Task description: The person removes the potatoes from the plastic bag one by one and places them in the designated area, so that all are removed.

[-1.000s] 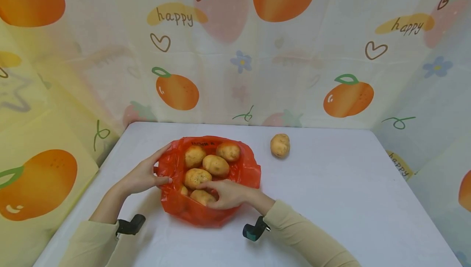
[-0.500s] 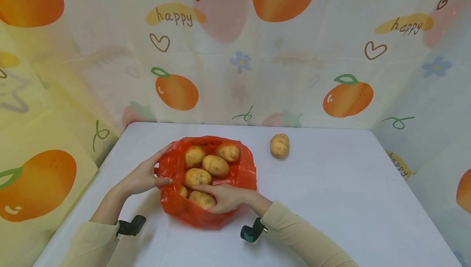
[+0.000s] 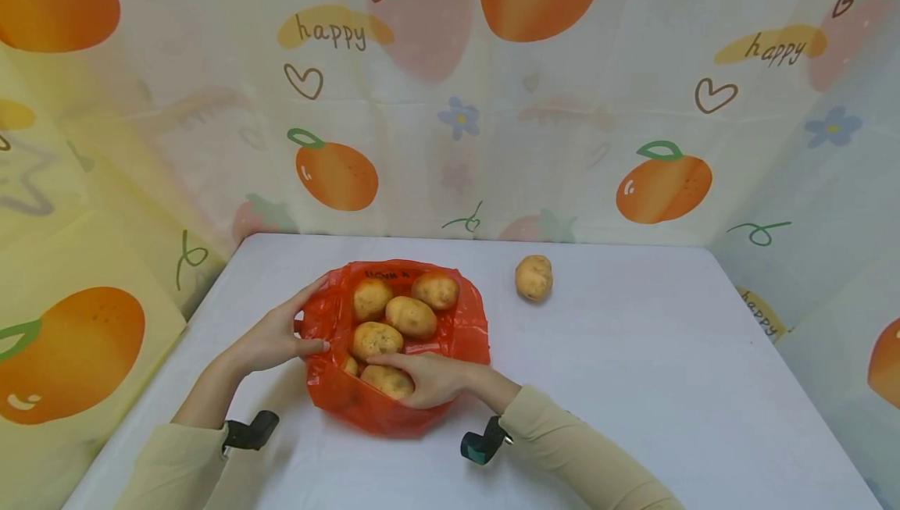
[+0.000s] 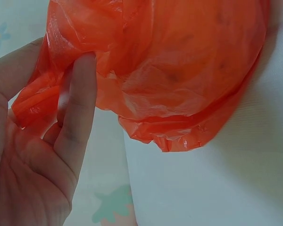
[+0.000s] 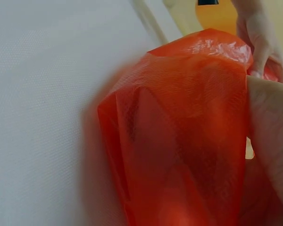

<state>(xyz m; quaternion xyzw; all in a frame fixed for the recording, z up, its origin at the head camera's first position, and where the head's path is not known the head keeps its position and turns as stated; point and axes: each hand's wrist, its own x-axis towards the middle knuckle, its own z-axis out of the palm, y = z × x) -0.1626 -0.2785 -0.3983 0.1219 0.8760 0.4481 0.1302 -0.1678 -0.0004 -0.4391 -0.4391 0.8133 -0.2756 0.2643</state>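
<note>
A red plastic bag lies with its mouth spread open, and several potatoes show inside. At the bag's left side, my left hand holds the rim between thumb and fingers. The left wrist view has the same hand with thin red film caught among its fingers. My right hand reaches over the near right side into the bag. Its thumb and fingers grip the lowest potato; some fingertips are hidden. In the right wrist view, red film covers most of the scene beside that hand.
One loose potato lies on the white tabletop, behind and to the right of the bag. A fruit-printed cloth hangs behind the table. Each wrist carries a black camera mount, such as the right one.
My right hand has shifted slightly left and toward the near side over the lowest potato, and the bag's right side has drawn in a little. The left hand keeps its place.
</note>
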